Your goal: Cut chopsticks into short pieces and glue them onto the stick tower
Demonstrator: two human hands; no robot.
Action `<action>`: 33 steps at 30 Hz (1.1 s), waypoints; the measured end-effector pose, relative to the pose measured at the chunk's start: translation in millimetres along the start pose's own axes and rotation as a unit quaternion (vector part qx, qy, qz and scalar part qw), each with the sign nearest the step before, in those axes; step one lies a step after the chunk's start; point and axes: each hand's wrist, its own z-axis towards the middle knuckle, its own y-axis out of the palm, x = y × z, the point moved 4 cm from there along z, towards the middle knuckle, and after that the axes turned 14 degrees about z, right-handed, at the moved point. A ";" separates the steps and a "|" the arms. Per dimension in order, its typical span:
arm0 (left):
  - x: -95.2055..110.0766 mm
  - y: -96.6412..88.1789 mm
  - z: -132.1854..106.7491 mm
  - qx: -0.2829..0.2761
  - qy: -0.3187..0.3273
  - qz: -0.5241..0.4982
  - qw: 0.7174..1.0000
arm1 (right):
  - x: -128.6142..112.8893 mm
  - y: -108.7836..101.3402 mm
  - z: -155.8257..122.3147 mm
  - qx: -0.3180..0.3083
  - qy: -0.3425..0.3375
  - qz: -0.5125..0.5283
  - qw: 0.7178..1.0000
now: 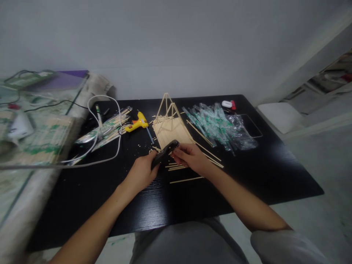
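Note:
My left hand point(140, 170) is wrapped round the handle of a black hand tool point(164, 152), whose exact kind is hard to make out. The tool slants up to the right above the table. At its far end, my right hand point(191, 157) is closed with its fingertips pinched together; whatever they hold, if anything, is too small to tell. Just beyond the hands lies a flat layer of thin wooden sticks point(172, 132). A frame of glued-looking sticks point(172, 110) stands upright on it. Several loose sticks point(187, 180) lie below and right of my hands.
A yellow glue gun point(136, 124) lies left of the sticks, near a white cable point(120, 128) and packaged chopsticks point(106, 130). Crumpled clear wrappers point(210, 124) cover the right side of the black table point(154, 205). Behind them sit small white and red items point(228, 104).

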 end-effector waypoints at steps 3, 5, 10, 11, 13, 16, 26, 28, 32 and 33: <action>0.5 0.0 0.6 -0.002 -0.004 0.002 1.000 | 1.5 -0.9 0.0 0.005 0.000 0.002 1.000; 1.0 -0.5 1.1 -0.002 -0.006 0.003 1.000 | 2.2 -1.2 0.3 0.006 0.002 0.000 1.000; 3.4 -2.4 1.2 -0.006 -0.005 -0.007 1.000 | 2.5 -0.9 0.7 0.005 0.006 -0.003 1.000; 3.9 -2.7 1.0 -0.008 -0.004 -0.010 1.000 | 2.3 -0.5 0.6 0.005 0.007 -0.002 1.000; 4.2 -3.1 0.4 -0.009 -0.003 -0.012 1.000 | 1.3 0.5 0.2 0.005 0.007 -0.002 1.000; 4.0 -3.0 -0.3 -0.012 -0.005 -0.013 1.000 | -0.6 1.9 -0.1 0.004 0.005 -0.005 1.000; 4.0 -1.9 0.4 -0.011 -0.001 -0.012 1.000 | 4.9 -0.4 1.7 0.003 0.010 0.008 1.000; 3.2 -1.4 0.3 -0.008 -0.001 -0.010 1.000 | 5.0 -0.6 1.5 0.004 0.009 0.006 1.000; 1.4 -0.4 0.1 -0.004 0.000 -0.013 1.000 | 3.6 -0.3 1.5 0.005 0.004 -0.003 1.000; 1.2 -0.3 0.1 -0.003 0.000 -0.013 1.000 | 3.6 -0.2 1.7 0.005 0.004 -0.004 1.000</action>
